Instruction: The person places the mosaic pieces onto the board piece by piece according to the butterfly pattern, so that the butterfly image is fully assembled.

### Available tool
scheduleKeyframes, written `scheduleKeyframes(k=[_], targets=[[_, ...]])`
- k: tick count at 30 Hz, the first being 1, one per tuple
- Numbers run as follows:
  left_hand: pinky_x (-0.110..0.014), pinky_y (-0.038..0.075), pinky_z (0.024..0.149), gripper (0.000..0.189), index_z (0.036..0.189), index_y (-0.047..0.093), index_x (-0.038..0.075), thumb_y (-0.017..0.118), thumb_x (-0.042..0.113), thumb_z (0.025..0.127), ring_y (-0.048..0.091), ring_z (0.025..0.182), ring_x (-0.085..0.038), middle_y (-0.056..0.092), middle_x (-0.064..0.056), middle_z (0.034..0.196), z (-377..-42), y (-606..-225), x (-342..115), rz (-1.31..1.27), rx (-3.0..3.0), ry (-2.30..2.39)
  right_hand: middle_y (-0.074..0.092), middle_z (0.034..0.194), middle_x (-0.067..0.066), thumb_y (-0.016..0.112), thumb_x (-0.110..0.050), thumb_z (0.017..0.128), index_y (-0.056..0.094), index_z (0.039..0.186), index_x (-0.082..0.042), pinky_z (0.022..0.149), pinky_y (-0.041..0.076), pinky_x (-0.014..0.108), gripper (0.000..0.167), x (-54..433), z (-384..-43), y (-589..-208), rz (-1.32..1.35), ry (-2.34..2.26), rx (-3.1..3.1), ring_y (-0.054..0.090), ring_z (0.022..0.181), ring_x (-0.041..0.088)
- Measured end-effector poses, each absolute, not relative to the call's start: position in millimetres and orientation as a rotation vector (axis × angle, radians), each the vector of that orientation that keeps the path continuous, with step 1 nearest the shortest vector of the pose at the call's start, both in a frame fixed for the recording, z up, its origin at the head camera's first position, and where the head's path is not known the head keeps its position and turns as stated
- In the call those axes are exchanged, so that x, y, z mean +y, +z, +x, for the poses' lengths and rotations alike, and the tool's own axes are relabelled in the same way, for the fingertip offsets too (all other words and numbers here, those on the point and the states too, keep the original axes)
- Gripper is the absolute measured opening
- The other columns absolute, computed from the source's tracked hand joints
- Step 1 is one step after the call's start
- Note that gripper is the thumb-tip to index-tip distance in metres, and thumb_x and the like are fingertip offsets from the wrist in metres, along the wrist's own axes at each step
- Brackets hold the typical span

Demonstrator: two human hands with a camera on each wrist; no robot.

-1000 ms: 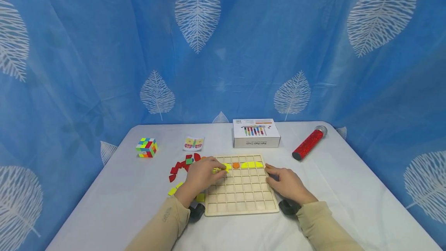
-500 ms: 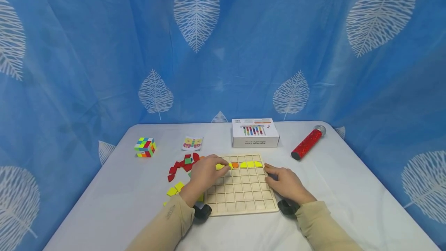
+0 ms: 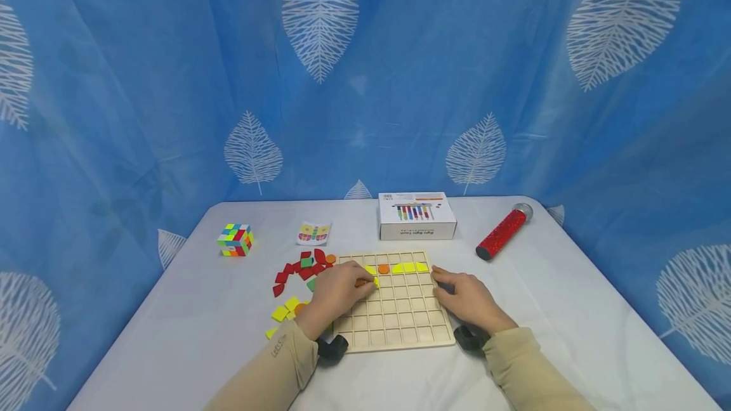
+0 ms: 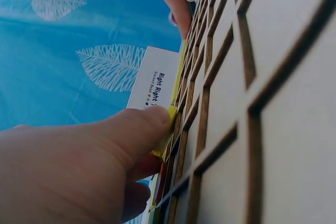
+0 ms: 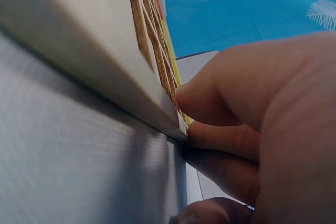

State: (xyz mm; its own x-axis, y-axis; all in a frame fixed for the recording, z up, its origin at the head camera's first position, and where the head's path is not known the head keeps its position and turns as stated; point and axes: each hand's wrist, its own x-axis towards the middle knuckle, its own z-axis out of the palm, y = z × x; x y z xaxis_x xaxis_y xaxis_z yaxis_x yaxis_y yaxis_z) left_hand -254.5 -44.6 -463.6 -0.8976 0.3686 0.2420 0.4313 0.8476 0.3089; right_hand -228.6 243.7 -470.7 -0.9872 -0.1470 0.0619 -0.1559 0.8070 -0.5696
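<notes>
A wooden grid board (image 3: 408, 321) lies on the table, with yellow tiles (image 3: 408, 267) and an orange round tile (image 3: 383, 269) in a row near its far edge. Over the board's left part, my left hand (image 3: 338, 289) pinches a yellow tile (image 4: 167, 130) between thumb and fingers. That tile is close over the grid, just below the row, and the hand hides the board's upper left cells. At the right edge, my right hand (image 3: 469, 300) grips the board's rim, thumb at the top face and fingers along the side.
Left of the board lie loose red tiles (image 3: 282, 278) and yellow tiles (image 3: 280, 313). Behind them are a picture card (image 3: 313, 233) and a puzzle cube (image 3: 235, 240). A white box (image 3: 417, 215) and a red glittery microphone (image 3: 504, 233) stand and lie farther back.
My left hand has shifted slightly toward me with the yellow tile, from the top row to just below it. The right hand keeps its place on the board's edge.
</notes>
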Motion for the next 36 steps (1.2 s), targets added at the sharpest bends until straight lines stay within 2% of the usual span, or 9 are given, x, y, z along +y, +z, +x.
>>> scheduleKeyframes(k=[6, 13, 23, 27, 36], targets=[[-0.02, 0.047, 0.063, 0.02, 0.106, 0.083, 0.028, 0.08, 0.039, 0.089, 0.068, 0.088, -0.009, 0.074, 0.01, 0.103, -254.3, -464.6, -45.3, -0.651, -2.848, -0.486, 0.059, 0.148, 0.006, 0.066, -0.022, 0.097, 0.065, 0.137, -0.004, 0.112, 0.04, 0.059, 0.045, 243.4, -228.7, -470.3, 0.259, 0.917, -2.959, 0.05, 0.14, 0.04], [-0.017, 0.041, 0.055, 0.021, 0.109, 0.082, 0.029, 0.079, 0.037, 0.09, 0.067, 0.085, -0.008, 0.074, 0.01, 0.105, -251.0, -462.6, -44.7, -0.673, -2.842, -0.465, 0.058, 0.149, 0.007, 0.066, -0.022, 0.097, 0.064, 0.138, -0.003, 0.113, 0.04, 0.059, 0.046, 243.5, -228.7, -470.8, 0.263, 0.917, -2.96, 0.049, 0.141, 0.039], [-0.018, 0.038, 0.049, 0.017, 0.103, 0.083, 0.028, 0.08, 0.027, 0.087, 0.058, 0.071, -0.005, 0.074, 0.011, 0.098, -249.4, -464.6, -43.8, -0.702, -2.793, -0.485, 0.058, 0.149, 0.007, 0.066, -0.022, 0.097, 0.064, 0.138, -0.004, 0.113, 0.039, 0.059, 0.045, 244.7, -229.1, -473.0, 0.255, 0.931, -2.962, 0.048, 0.142, 0.039], [-0.017, 0.039, 0.05, 0.015, 0.102, 0.083, 0.028, 0.081, 0.026, 0.087, 0.062, 0.074, -0.005, 0.075, 0.011, 0.097, -250.6, -465.6, -44.6, -0.712, -2.776, -0.497, 0.058, 0.149, 0.007, 0.066, -0.022, 0.097, 0.064, 0.138, -0.004, 0.113, 0.039, 0.059, 0.045, 244.6, -229.8, -473.3, 0.264, 0.924, -2.959, 0.049, 0.141, 0.039], [-0.018, 0.047, 0.062, 0.015, 0.102, 0.083, 0.028, 0.083, 0.028, 0.088, 0.072, 0.089, -0.01, 0.077, 0.011, 0.101, -254.0, -466.8, -46.0, -0.682, -2.77, -0.525, 0.058, 0.149, 0.007, 0.066, -0.022, 0.097, 0.065, 0.138, -0.005, 0.113, 0.038, 0.059, 0.045, 243.6, -229.9, -472.0, 0.25, 0.924, -2.965, 0.049, 0.142, 0.039]])
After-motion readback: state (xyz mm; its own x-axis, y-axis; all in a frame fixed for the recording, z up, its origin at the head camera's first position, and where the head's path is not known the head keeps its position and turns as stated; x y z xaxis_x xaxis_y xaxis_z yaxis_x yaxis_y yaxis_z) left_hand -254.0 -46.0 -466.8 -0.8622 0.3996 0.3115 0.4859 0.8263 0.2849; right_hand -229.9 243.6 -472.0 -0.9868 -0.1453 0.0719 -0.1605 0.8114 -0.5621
